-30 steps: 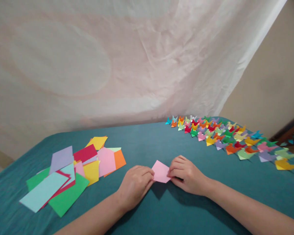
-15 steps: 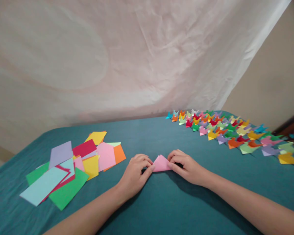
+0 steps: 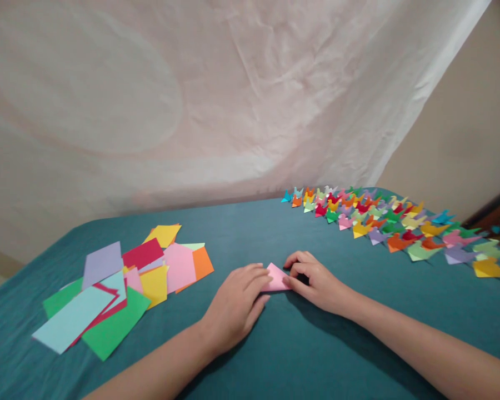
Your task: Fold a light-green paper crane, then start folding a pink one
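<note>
A small folded piece of pink origami paper [image 3: 276, 278] lies on the cloth between my hands, with a pointed peak at its top. My left hand [image 3: 238, 300] rests over its left part, fingers stretched out and laid on the paper. The left thumb is apart, below the paper's lower edge. At the right corner, my right hand [image 3: 312, 280] pinches the pink paper between thumb and curled fingers. The left corner is hidden under my left fingers.
Loose coloured paper sheets, among them a light blue sheet [image 3: 69, 322] and a green sheet [image 3: 112, 328], overlap on the left. Rows of folded paper birds [image 3: 362, 229] stand at the right. A teal cloth [image 3: 241, 228] covers the table; a pale fabric [image 3: 216, 100] hangs behind.
My left hand has gone from gripping the paper's left corner to lying over it, fingers stretched and thumb lowered. My right hand stays at the right corner.
</note>
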`<state>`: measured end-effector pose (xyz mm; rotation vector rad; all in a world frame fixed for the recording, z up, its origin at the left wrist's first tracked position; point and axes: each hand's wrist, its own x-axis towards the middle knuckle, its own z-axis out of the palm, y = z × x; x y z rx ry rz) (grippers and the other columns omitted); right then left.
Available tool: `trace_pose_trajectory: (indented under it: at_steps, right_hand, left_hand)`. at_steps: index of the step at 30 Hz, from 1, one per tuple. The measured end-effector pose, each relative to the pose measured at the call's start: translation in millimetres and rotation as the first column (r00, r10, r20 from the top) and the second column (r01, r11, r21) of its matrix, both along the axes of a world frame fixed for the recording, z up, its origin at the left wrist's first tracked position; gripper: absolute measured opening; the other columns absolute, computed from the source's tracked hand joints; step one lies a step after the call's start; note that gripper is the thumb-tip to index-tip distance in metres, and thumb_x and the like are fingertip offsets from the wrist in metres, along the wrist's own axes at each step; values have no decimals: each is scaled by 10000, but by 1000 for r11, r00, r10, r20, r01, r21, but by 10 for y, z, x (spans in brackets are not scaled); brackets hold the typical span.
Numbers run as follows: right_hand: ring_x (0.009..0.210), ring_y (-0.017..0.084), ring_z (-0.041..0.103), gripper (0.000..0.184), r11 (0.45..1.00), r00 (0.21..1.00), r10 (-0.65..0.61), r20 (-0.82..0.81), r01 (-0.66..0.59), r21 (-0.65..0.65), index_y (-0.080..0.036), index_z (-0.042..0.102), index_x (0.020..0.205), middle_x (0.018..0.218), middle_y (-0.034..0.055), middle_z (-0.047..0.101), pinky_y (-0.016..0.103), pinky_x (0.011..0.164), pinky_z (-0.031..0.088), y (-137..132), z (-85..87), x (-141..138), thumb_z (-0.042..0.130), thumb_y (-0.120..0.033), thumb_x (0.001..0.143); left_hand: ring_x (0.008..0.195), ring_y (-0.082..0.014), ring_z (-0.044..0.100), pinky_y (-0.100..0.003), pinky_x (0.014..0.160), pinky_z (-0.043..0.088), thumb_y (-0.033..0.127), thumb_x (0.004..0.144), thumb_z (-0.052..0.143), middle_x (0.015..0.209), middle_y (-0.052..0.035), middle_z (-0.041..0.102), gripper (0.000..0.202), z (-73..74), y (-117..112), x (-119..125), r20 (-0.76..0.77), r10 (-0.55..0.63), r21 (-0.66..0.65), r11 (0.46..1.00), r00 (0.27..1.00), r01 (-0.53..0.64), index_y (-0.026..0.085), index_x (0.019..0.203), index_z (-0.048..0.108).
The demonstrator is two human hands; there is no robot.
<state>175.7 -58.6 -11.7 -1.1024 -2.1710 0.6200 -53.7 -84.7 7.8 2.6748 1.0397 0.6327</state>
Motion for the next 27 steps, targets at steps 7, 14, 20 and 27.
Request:
trace_pose_trajectory:
  at_steps: [7,14,20,27]
  right_hand:
    - [941,184,507,146,999,1000,-20,3,20,40,-179,561,681,962,56,546,348,833,410,-7,0,-8,577,-188,825]
    - [947,189,503,145,998,999,-37,9,36,48,-179,549,674,958,58,539,351,835,407,-19,7,-17,581,-179,816]
    - [949,192,502,130,998,999,-44,20,43,55,-181,551,688,958,59,540,355,835,408,-16,11,-20,583,-178,814]
    - [928,195,503,129,995,998,-64,21,62,83,-182,556,698,941,60,539,368,824,413,5,-37,-38,578,-199,824]
  left_hand:
    - [1348,-239,271,-417,1089,289,433,916,421,1438,-106,352,551,102,-165,116,-263,-103,-33,995,959,98,156,1381,322]
    - [1379,-241,176,-423,1122,216,537,916,327,1485,-106,241,647,88,-167,99,-310,-120,-106,990,943,91,141,1421,243]
    - [1375,-237,191,-427,1127,202,512,923,338,1481,-106,252,624,98,-174,104,-305,-119,-129,988,945,83,144,1419,248]
    - [1365,-248,222,-434,1104,254,488,913,386,1472,-122,270,625,78,-175,88,-261,-107,-144,987,959,71,136,1414,261]
